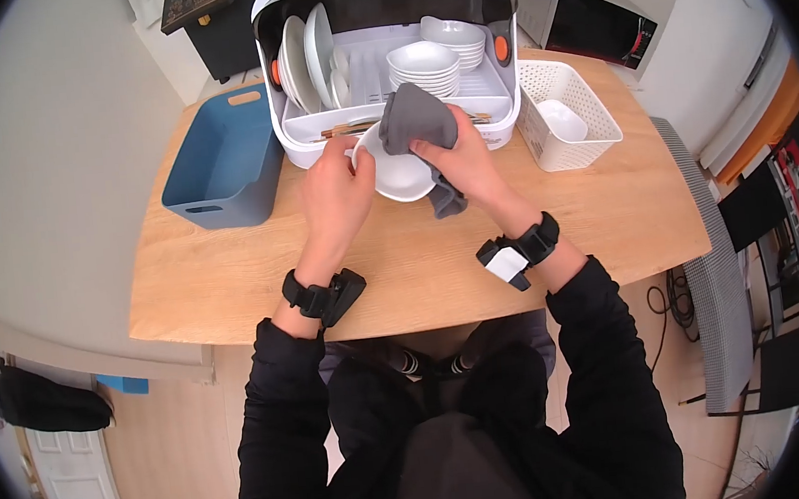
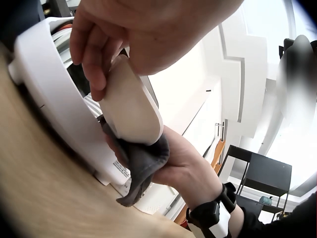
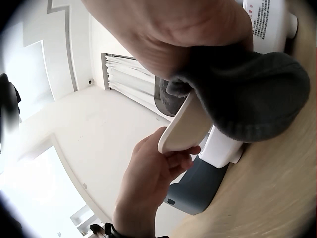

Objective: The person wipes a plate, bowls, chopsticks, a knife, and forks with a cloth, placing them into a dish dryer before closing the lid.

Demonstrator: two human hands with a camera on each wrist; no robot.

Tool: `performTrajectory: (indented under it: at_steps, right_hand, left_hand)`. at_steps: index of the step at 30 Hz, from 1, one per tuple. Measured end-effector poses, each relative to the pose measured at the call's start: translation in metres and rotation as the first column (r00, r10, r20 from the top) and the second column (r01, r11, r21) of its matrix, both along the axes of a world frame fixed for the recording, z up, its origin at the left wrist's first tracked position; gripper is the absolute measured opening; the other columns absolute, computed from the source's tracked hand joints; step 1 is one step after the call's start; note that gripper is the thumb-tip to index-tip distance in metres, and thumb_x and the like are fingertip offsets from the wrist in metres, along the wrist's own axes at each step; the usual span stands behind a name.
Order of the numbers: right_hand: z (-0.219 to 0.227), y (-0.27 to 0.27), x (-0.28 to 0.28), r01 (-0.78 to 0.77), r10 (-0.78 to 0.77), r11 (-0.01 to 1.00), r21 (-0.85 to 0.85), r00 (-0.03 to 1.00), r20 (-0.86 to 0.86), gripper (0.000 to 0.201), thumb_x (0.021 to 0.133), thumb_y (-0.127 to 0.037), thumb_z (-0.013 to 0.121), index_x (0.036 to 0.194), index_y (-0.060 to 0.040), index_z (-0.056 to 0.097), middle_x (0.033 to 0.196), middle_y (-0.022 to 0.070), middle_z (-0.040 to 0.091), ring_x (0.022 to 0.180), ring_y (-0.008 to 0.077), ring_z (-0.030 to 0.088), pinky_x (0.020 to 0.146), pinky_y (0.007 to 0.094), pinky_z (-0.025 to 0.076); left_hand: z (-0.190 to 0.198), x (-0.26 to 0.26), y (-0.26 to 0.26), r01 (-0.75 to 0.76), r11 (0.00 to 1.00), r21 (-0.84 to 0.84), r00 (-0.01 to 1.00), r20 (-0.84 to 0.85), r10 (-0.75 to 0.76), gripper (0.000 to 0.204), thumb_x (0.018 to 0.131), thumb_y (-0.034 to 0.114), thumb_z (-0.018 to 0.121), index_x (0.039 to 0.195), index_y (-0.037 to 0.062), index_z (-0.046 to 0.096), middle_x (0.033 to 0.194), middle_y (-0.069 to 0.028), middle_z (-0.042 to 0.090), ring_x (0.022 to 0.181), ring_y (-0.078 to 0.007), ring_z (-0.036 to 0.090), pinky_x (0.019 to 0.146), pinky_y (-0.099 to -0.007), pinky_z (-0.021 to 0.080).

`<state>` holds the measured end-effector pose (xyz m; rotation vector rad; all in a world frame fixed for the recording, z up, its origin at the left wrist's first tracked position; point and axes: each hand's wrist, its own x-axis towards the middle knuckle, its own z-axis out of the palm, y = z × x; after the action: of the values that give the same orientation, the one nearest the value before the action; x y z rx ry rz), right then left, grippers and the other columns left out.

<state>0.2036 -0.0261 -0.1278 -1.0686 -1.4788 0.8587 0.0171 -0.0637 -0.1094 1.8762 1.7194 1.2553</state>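
A white bowl [image 1: 403,179] is held up over the front of the table, tilted, between both hands. My left hand [image 1: 335,184] pinches its left rim, with fingers on the underside in the left wrist view. A dark grey cloth [image 1: 419,122] is in my right hand [image 1: 470,162], which grips the bowl's right side through it. Part of the cloth lies over the bowl's inside and a loose end hangs below. In the right wrist view the bunched cloth [image 3: 257,94] hides most of the right fingers.
Behind the hands stands a white dish cabinet [image 1: 299,135], its lid raised, with upright plates [image 1: 318,57], stacked bowls [image 1: 423,62] and chopsticks in front. A blue bin [image 1: 225,212] is on the left. On the right, a white basket [image 1: 570,154] contains a white bowl [image 1: 561,121].
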Motion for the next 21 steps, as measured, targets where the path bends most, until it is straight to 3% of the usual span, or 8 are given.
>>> performTrajectory:
  at_steps: [2,4,8,11,14,16,20,21]
  right_hand:
    - [-0.006,-0.006,-0.003,0.028,-0.032,0.998,-0.053,0.996,-0.089,0.053,0.084,-0.006,0.072,0.130,0.0005,0.048,0.119,0.0115,0.062,0.110,0.0190,0.059,0.093,0.0315,0.048]
    - [-0.007,-0.014,-0.005,0.032,-0.050,0.993,-0.111,0.986,-0.156,0.052,0.085,-0.004,0.070,0.132,0.0010,0.047,0.121,0.0120,0.061,0.111,0.0196,0.059,0.094,0.0315,0.047]
    - [0.004,-0.022,0.001,-0.033,0.026,0.983,-0.178,0.999,-0.040,0.052,0.085,-0.002,0.069,0.133,0.0002,0.047,0.122,0.0120,0.061,0.112,0.0199,0.058,0.095,0.0313,0.047]
    - [0.009,-0.025,0.000,-0.061,0.066,0.988,-0.140,0.998,0.025,0.052,0.085,-0.002,0.069,0.133,-0.0002,0.047,0.122,0.0131,0.061,0.112,0.0210,0.059,0.095,0.0323,0.047]
    - [0.006,-0.025,0.000,-0.073,0.071,0.993,-0.089,0.997,-0.019,0.051,0.085,-0.002,0.069,0.131,-0.0001,0.047,0.122,0.0143,0.061,0.113,0.0221,0.059,0.095,0.0334,0.047]
    - [0.002,-0.026,-0.005,-0.044,0.041,0.998,-0.053,0.997,-0.069,0.050,0.086,-0.002,0.068,0.132,-0.0006,0.047,0.123,0.0117,0.060,0.112,0.0192,0.057,0.095,0.0320,0.046]
    - [-0.009,-0.034,-0.027,0.131,-0.158,0.987,-0.097,0.911,-0.380,0.052,0.086,0.000,0.066,0.133,-0.0001,0.043,0.127,0.0152,0.057,0.117,0.0239,0.055,0.098,0.0346,0.045]
    - [-0.010,-0.036,-0.030,0.136,-0.178,0.983,-0.126,0.884,-0.433,0.053,0.086,0.000,0.065,0.134,-0.0001,0.042,0.127,0.0152,0.056,0.118,0.0241,0.055,0.098,0.0348,0.044]
  left_hand:
    - [-0.024,-0.001,0.006,0.039,0.999,-0.005,0.992,0.122,-0.038,0.028,0.089,0.023,0.059,0.104,-0.0009,0.062,0.071,-0.0140,0.069,0.063,-0.0276,0.067,0.058,-0.0392,0.050]
    - [-0.015,0.001,-0.006,0.126,0.986,-0.106,0.970,0.223,-0.099,0.031,0.089,0.021,0.059,0.107,-0.0050,0.060,0.070,-0.0148,0.069,0.061,-0.0233,0.068,0.055,-0.0352,0.050]
    - [-0.002,-0.001,-0.012,0.298,0.906,-0.300,0.875,0.464,-0.134,0.035,0.091,0.019,0.054,0.109,-0.0104,0.056,0.067,-0.0155,0.067,0.057,-0.0172,0.068,0.050,-0.0277,0.050]
    - [-0.001,-0.007,-0.008,0.364,0.861,-0.356,0.889,0.407,-0.208,0.035,0.094,0.021,0.051,0.109,-0.0095,0.057,0.068,-0.0141,0.067,0.058,-0.0173,0.068,0.049,-0.0269,0.050]
    - [-0.003,-0.003,-0.004,0.306,0.901,-0.308,0.940,0.245,-0.236,0.033,0.096,0.022,0.047,0.106,-0.0076,0.058,0.070,-0.0158,0.068,0.058,-0.0203,0.069,0.052,-0.0325,0.052]
    - [-0.005,0.005,-0.012,0.176,0.962,-0.208,0.980,0.133,-0.150,0.031,0.097,0.023,0.047,0.103,-0.0057,0.059,0.070,-0.0176,0.068,0.060,-0.0264,0.069,0.057,-0.0384,0.052]
    - [-0.014,0.023,-0.021,-0.064,0.997,0.041,0.998,-0.009,0.065,0.028,0.097,0.023,0.046,0.098,-0.0029,0.058,0.071,-0.0209,0.067,0.068,-0.0381,0.067,0.066,-0.0480,0.051]
    - [-0.012,0.024,-0.021,-0.035,0.999,0.034,0.999,0.021,0.035,0.028,0.097,0.023,0.048,0.098,-0.0028,0.058,0.072,-0.0212,0.067,0.070,-0.0391,0.067,0.066,-0.0488,0.051]
